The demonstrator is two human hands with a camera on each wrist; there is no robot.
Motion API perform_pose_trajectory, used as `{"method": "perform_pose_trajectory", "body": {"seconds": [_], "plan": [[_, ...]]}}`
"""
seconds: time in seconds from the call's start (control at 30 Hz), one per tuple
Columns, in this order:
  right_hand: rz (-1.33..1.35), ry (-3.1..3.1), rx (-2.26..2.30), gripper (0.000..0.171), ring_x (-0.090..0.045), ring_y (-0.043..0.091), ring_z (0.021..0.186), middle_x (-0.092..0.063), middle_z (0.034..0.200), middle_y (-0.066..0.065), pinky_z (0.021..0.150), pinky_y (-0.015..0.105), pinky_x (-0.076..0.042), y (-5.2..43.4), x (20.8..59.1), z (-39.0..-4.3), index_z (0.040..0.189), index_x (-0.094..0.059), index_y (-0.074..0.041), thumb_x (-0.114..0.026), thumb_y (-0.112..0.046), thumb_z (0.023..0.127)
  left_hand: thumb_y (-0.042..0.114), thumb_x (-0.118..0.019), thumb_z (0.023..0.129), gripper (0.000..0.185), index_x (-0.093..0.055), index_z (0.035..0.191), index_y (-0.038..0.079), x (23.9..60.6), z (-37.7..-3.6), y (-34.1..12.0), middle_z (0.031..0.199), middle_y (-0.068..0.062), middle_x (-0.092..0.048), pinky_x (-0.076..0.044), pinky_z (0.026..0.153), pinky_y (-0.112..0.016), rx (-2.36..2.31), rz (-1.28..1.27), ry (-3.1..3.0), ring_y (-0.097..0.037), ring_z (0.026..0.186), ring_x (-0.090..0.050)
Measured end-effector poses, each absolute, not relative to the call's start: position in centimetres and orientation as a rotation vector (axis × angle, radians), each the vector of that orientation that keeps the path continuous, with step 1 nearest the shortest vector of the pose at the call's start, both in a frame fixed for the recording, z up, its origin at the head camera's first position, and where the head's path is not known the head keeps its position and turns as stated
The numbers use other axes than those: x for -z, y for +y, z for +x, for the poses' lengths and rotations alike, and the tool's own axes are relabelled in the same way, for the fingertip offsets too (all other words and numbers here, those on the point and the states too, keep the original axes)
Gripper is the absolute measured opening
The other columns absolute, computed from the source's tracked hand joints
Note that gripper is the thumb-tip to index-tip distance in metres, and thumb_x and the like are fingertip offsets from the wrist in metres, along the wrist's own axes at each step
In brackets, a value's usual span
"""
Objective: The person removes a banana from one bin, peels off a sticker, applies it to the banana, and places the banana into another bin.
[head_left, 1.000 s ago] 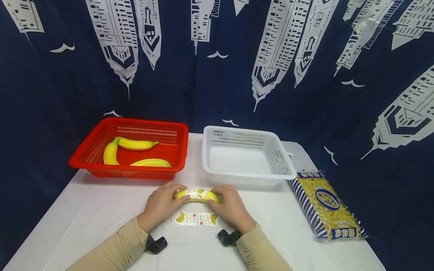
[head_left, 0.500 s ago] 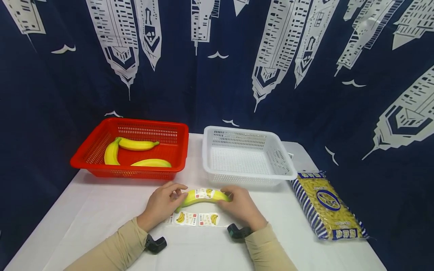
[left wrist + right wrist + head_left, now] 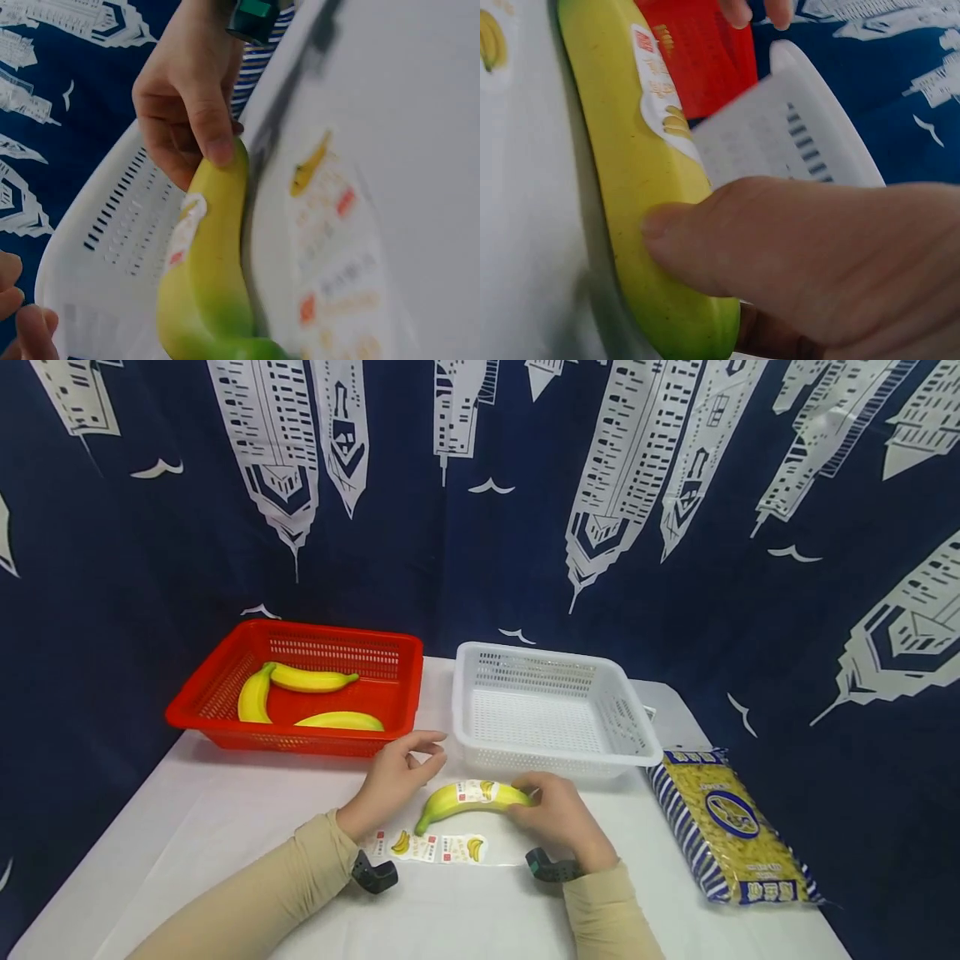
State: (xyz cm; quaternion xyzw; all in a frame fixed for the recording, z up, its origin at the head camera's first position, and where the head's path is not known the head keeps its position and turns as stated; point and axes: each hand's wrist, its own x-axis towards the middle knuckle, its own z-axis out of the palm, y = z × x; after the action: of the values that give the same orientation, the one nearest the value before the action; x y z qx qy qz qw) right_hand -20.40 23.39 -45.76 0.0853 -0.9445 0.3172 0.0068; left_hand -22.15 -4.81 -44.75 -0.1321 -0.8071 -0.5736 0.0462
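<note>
One hand holds a stickered banana low over the table, the other lifted clear.

At lower centre of the head view a sticker sheet lies flat on the white table. Just above it the right hand pinches the banana by its right end, thumb pressed on the peel, a label showing on its top. The left hand hangs beside the banana's green tip, fingers loose and spread, holding nothing. Further right lies a pasta bag. Beyond, mid-frame, sit a white basket and, to its left, a red basket holding three bananas.
</note>
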Motion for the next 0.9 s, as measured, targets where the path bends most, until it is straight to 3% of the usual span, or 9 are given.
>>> {"method": "perform_pose_trajectory", "body": {"seconds": [0.17, 0.43, 0.63, 0.9], "plan": [[0.192, -2.949, -1.015, 0.027, -0.057, 0.015, 0.078, -0.069, 0.096, -0.003, 0.068, 0.031, -0.049, 24.8, 45.7, -20.8, 0.104, -0.077, -0.019, -0.087, -0.02, 0.079, 0.023, -0.072, 0.098, 0.036, -0.068, 0.133, 0.022, 44.4, -23.1, -2.4, 0.112, -0.006, -0.071, -0.055, 0.063, -0.028, 1.835, -0.367, -2.414, -0.035, 0.067, -0.065], [0.217, -2.947, -1.066, 0.025, -0.058, 0.015, 0.077, -0.07, 0.094, -0.003, 0.069, 0.031, -0.049, 25.3, 45.6, -20.6, 0.102, -0.077, -0.017, -0.087, -0.019, 0.079, 0.02, -0.077, 0.094, 0.023, -0.078, 0.117, 0.02, 45.9, -24.5, -0.8, 0.104, -0.002, -0.075, -0.047, 0.062, -0.021, 1.898, -0.244, -2.215, -0.013, 0.072, -0.058], [0.187, -2.949, -1.035, 0.024, -0.057, 0.015, 0.075, -0.07, 0.089, -0.005, 0.065, 0.029, -0.049, 26.0, 45.6, -20.4, 0.101, -0.079, -0.017, -0.088, -0.018, 0.078, 0.02, -0.08, 0.091, 0.025, -0.08, 0.115, 0.02, 46.6, -24.8, -0.8, 0.1, 0.0, -0.075, -0.041, 0.056, -0.019, 1.976, -0.209, -2.166, -0.013, 0.065, -0.05], [0.267, -2.922, -1.168, 0.024, -0.06, 0.015, 0.077, -0.072, 0.09, -0.004, 0.065, 0.028, -0.051, 28.4, 44.7, -20.7, 0.101, -0.079, -0.018, -0.088, -0.021, 0.079, 0.022, -0.081, 0.091, 0.024, -0.081, 0.114, 0.02, 46.5, -25.1, -0.9, 0.08, 0.0, -0.07, -0.038, 0.053, -0.019, 1.977, -0.219, -2.143, -0.012, 0.061, -0.049]]}}
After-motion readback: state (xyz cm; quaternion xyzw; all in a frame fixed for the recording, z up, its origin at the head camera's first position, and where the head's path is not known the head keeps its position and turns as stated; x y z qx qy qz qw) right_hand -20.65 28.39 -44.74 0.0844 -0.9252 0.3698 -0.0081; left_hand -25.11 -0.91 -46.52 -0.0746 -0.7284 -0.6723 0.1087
